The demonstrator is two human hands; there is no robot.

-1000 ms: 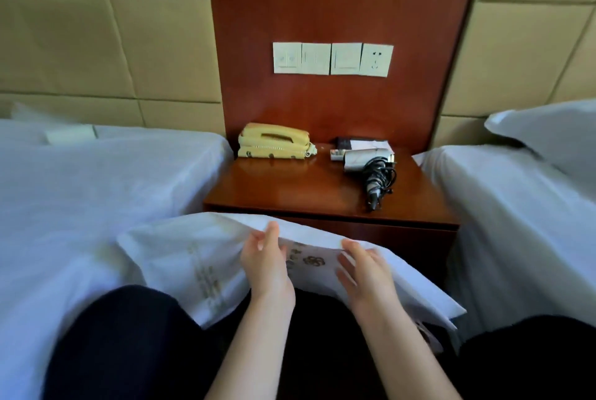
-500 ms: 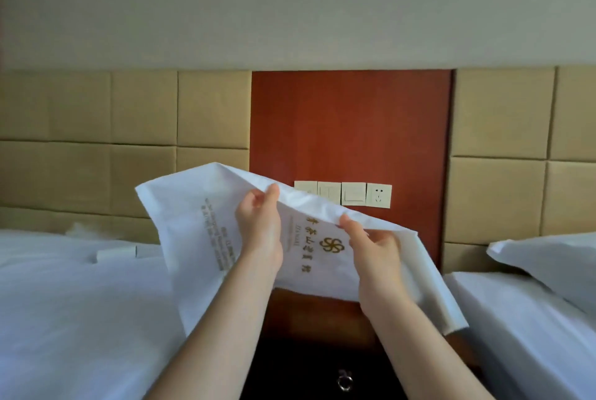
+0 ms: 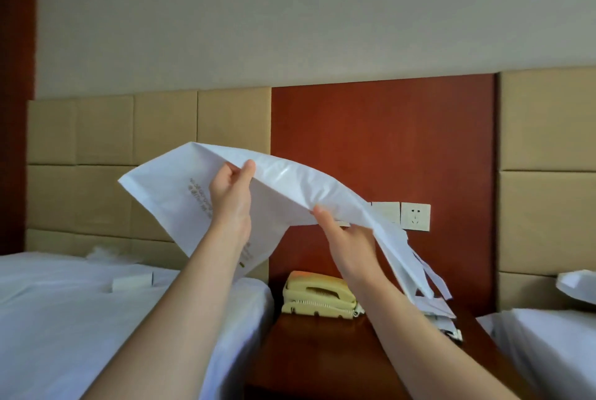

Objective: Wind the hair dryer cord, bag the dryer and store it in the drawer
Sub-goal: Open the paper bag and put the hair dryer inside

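Pinching the white bag (image 3: 290, 188), fingers of left hand (image 3: 230, 203), right hand (image 3: 350, 240); contents unseen.

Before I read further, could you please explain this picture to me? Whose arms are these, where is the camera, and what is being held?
There is no machine here. A person works with bare hands and wears one camera on the head, so both arms enter the picture from below.

The left hand and the right hand each grip the white bag, which has printed text and is lifted in the air.

Below it, a wooden nightstand carries a yellowish telephone. A white bed stands beside it, and a wall socket is behind.

The hair dryer cannot be made out: the bag's hanging end covers that part of the nightstand.
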